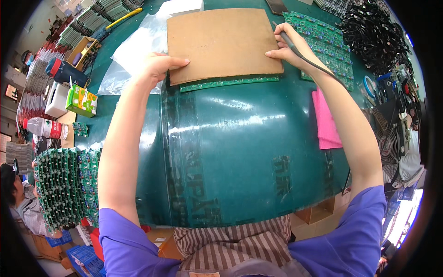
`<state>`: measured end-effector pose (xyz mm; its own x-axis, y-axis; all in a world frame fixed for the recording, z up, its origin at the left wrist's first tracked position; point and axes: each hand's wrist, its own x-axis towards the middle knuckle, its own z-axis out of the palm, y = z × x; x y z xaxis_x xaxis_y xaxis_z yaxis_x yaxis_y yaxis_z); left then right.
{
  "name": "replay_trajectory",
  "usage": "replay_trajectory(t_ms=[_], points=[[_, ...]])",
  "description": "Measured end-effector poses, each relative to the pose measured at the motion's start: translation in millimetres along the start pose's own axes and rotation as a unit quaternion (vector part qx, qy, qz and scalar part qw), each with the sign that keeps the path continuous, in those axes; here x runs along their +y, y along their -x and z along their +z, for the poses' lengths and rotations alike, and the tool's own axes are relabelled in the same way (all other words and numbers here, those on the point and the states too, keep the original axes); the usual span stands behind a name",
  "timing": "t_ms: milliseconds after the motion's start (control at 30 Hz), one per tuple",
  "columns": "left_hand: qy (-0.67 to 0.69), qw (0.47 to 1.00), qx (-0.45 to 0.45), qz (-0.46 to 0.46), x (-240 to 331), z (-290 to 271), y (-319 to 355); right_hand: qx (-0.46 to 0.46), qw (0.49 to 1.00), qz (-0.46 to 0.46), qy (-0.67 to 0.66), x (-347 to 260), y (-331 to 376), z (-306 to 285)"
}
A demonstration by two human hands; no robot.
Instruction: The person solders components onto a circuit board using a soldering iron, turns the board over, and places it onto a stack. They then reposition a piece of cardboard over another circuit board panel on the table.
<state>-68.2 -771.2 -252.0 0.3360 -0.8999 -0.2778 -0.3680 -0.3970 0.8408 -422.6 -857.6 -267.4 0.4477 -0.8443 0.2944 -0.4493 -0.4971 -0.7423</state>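
Pressing down from both sides, the two hands hold a brown board (221,41) flat on the green mat (240,138) in the upper middle of the frame. The left hand (159,67) lies open, fingers together and stretched along the board's lower left edge, which looks like a way to keep that corner from sliding. The right hand (288,44) rests on the right edge with its fingers closed around a dark pen-like tool (288,39); a thin cable (318,64) runs from the tool down over the wrist, so the grip seems meant to keep the tool ready while the hand steadies the board. Peeping out just below the board's lower edge is a long green circuit strip (228,83), touching it and seemingly lying under it, so the board probably covers more of the same. More circuit boards (330,46) lie just right of the right hand, partly under the brown board's corner. A pink cloth (325,120) sits at right beside the forearm, within easy reach. A clear plastic bag (131,55) lies left of the left hand. In the lower left a stack of populated boards (64,184) stands on edge, and a green carton (82,101) and a bottle (44,128) sit above it. Black cables (374,34) are heaped in the upper right.
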Motion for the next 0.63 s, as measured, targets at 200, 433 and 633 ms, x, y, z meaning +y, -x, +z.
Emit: replay_trajectory(t_ms=[200, 433, 633], points=[[0.032, 0.995, -0.093, 0.012, 15, -26, 72, 0.01, 0.992, 0.013, -0.123, -50, 44, -6], [0.108, 0.984, -0.036, 0.133, -12, -61, 196, 0.025, 0.958, 0.04, -0.283, -113, 133, 0], [-0.044, 0.942, -0.035, 0.331, -102, -91, 254, -0.179, 0.858, -0.083, -0.474, -77, 189, 36]])
